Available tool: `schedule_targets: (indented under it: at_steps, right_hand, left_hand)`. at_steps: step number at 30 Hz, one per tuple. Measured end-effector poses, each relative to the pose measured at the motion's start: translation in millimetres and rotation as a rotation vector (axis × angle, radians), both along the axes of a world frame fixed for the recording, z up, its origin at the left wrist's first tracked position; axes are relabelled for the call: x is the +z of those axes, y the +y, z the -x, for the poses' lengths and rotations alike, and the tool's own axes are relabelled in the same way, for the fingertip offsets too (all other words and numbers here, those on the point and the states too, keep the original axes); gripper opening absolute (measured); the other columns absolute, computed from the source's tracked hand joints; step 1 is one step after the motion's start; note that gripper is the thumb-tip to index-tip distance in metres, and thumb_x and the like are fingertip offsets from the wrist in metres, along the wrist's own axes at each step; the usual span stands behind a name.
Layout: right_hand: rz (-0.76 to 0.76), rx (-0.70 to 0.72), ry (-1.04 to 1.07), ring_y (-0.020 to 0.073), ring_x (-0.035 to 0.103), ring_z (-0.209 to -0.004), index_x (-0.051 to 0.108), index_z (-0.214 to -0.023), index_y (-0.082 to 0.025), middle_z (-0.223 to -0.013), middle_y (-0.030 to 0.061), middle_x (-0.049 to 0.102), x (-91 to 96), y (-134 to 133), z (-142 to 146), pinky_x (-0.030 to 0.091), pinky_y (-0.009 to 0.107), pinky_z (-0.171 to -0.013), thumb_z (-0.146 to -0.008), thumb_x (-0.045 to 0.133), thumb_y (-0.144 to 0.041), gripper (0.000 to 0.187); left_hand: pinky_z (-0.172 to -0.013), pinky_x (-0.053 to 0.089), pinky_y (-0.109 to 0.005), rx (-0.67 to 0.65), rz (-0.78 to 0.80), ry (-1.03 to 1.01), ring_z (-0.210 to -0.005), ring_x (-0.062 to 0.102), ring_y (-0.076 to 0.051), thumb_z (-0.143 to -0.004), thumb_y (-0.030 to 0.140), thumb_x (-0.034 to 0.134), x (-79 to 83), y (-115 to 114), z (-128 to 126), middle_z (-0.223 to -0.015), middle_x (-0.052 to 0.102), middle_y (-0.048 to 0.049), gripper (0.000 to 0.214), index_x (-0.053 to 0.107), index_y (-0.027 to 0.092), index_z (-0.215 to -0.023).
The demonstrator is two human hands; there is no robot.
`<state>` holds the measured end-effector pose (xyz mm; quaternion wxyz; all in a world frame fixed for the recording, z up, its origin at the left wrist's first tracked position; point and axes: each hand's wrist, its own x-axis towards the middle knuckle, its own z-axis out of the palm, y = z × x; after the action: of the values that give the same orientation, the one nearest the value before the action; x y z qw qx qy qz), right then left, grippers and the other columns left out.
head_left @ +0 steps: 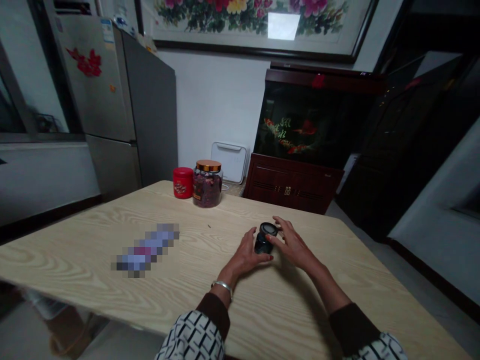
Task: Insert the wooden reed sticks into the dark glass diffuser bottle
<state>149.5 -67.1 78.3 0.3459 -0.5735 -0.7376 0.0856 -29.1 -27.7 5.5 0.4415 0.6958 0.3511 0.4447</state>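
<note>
A small dark glass jar (pixel 263 240) with a pale grey top stands on the light wood table (pixel 93 225), a little right of centre. My left hand (pixel 246 252) cups its lower side, with a silver bangle on the wrist. My right hand (pixel 292 245) comes in from the other side, its fingertips against the jar near the top. Between them the two hands hide much of the jar's body.
At the table's far edge stand a red lidded tin (pixel 183 182) and a glass jar of dried petals (pixel 207 186) with a copper lid. A pixelated patch (pixel 145 250) covers something on the table's left. Behind are a refrigerator (pixel 150 110) and a fish tank (pixel 307 120).
</note>
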Motion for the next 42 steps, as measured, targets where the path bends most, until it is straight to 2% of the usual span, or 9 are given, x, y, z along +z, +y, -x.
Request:
schedule_targets:
  at_steps: [4, 7, 11, 15, 19, 22, 30, 38, 42]
  right_hand:
    - [0.015, -0.249, 0.195, 0.0176, 0.056, -0.070, 0.058, -0.094, -0.022, -0.082, 0.0024, 0.060, -28.6, -33.0, -8.5, 0.044, 0.031, -0.065, -0.087, 0.048, -0.062, 0.042]
    - [0.126, -0.154, 0.355, 0.0127, 0.042, -0.055, 0.049, -0.068, -0.021, -0.059, -0.0028, 0.046, -15.4, -45.3, -11.5, 0.033, 0.026, -0.052, -0.083, 0.043, -0.074, 0.055]
    - [0.331, 0.174, 0.715, 0.0068, 0.018, -0.044, 0.041, -0.057, -0.021, -0.049, -0.0071, 0.028, 56.9, -46.9, -6.6, 0.012, 0.022, -0.043, -0.079, 0.027, -0.086, 0.070]
    - [0.436, 0.508, 0.890, 0.0054, 0.014, -0.043, 0.036, -0.053, -0.020, -0.049, -0.0083, 0.022, 138.3, -48.8, -2.0, 0.007, 0.020, -0.041, -0.075, 0.022, -0.090, 0.074]
    - [0.497, 0.749, 0.943, 0.0045, 0.015, -0.040, 0.035, -0.052, -0.020, -0.047, -0.0076, 0.026, 176.0, -53.3, -1.8, 0.011, 0.020, -0.039, -0.077, 0.018, -0.088, 0.075]
    - [0.528, 0.827, 1.021, 0.0042, 0.016, -0.038, 0.031, -0.051, -0.021, -0.045, -0.0075, 0.026, 162.0, -55.5, -1.2, 0.015, 0.020, -0.039, -0.078, 0.018, -0.088, 0.073]
    - [0.670, 0.896, 1.262, 0.0024, 0.013, -0.034, 0.024, -0.053, -0.021, -0.043, -0.0100, 0.022, 74.0, -50.9, -3.8, 0.015, 0.017, -0.037, -0.078, 0.023, -0.087, 0.071]
    - [0.644, 0.887, 1.246, 0.0031, 0.011, -0.034, 0.025, -0.052, -0.021, -0.042, -0.0100, 0.020, 91.6, -44.5, -7.9, 0.015, 0.018, -0.037, -0.079, 0.022, -0.087, 0.071]
    - [0.521, 0.590, 1.101, 0.0044, 0.014, -0.039, 0.032, -0.054, -0.021, -0.047, -0.0091, 0.025, 77.6, -41.5, -17.2, 0.013, 0.019, -0.039, -0.079, 0.027, -0.086, 0.070]
  left_hand:
    - [-0.076, 0.043, -0.034, 0.048, -0.033, 0.239, -0.087, 0.057, -0.023, -0.070, 0.049, 0.075, 11.8, -26.0, 33.5, -0.097, 0.064, -0.0092, 0.048, 0.059, 0.016, -0.101]
    - [-0.059, 0.034, -0.027, -0.020, -0.007, 0.238, -0.063, 0.046, -0.014, -0.079, 0.058, 0.063, 45.1, -39.6, 49.9, -0.066, 0.055, 0.0001, 0.043, 0.054, 0.017, -0.073]
    - [-0.054, 0.028, -0.025, -0.253, 0.035, -0.139, -0.054, 0.035, -0.010, -0.084, 0.069, 0.051, 121.3, -42.6, 51.2, -0.057, 0.039, 0.0038, 0.055, 0.042, 0.019, -0.063]
    - [-0.050, 0.023, -0.023, -0.558, 0.177, -0.411, -0.049, 0.027, -0.008, -0.081, 0.076, 0.048, 194.2, -39.9, 49.2, -0.055, 0.029, 0.0053, 0.061, 0.034, 0.020, -0.059]
    - [-0.052, 0.029, -0.024, -0.629, 0.288, -0.515, -0.047, 0.029, -0.009, -0.086, 0.075, 0.038, 229.9, -44.3, 49.8, -0.051, 0.025, 0.0052, 0.063, 0.032, 0.020, -0.055]
    - [-0.051, 0.030, -0.025, -0.679, 0.370, -0.581, -0.045, 0.027, -0.009, -0.084, 0.078, 0.036, 221.0, -50.7, 46.1, -0.049, 0.022, 0.0057, 0.065, 0.029, 0.020, -0.055]
    - [-0.044, 0.020, -0.023, -0.823, 0.531, -0.692, -0.042, 0.015, -0.007, -0.080, 0.080, 0.040, 140.3, -51.5, 30.1, -0.046, 0.016, 0.0077, 0.068, 0.021, 0.020, -0.056]
    - [-0.046, 0.024, -0.024, -0.820, 0.493, -0.676, -0.043, 0.018, -0.008, -0.081, 0.079, 0.040, 156.8, -43.3, 26.6, -0.047, 0.017, 0.0073, 0.067, 0.022, 0.020, -0.056]
    - [-0.049, 0.026, -0.023, -0.669, 0.441, -0.556, -0.045, 0.026, -0.008, -0.081, 0.077, 0.047, 135.9, -37.1, 34.4, -0.050, 0.028, 0.0067, 0.063, 0.031, 0.019, -0.059]
